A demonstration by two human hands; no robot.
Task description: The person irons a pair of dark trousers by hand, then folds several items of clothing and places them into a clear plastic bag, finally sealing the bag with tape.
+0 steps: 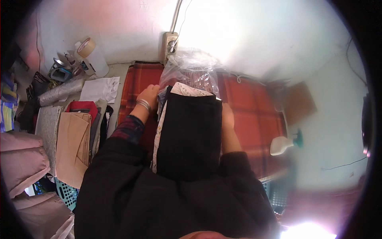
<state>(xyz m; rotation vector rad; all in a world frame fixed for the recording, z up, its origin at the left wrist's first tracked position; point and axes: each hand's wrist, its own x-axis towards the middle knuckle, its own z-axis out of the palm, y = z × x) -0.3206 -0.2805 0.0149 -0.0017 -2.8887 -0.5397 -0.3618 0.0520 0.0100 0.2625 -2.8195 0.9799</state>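
A stack of folded clothes, with a folded black garment (191, 134) on top, stands before me, close against my torso. Under the black piece a cream patterned cloth (191, 89) shows at the far end and along the left side. My left hand (149, 97), with bracelets at the wrist, grips the far left corner of the stack beside some blue-grey fabric. On the opposite side my right hand (228, 116) holds the right edge; its fingers are mostly hidden behind the clothes. A clear plastic bag (191, 67) lies crumpled just past the stack, touching its far end.
A red plaid cloth (250, 110) covers the work surface. At left are folded garments (73, 131), a white folded cloth (100, 89), a plastic roll (61, 92) and bottles with a tape roll (86, 47). A spray bottle (280, 145) lies right. A power strip (171, 44) is on the wall.
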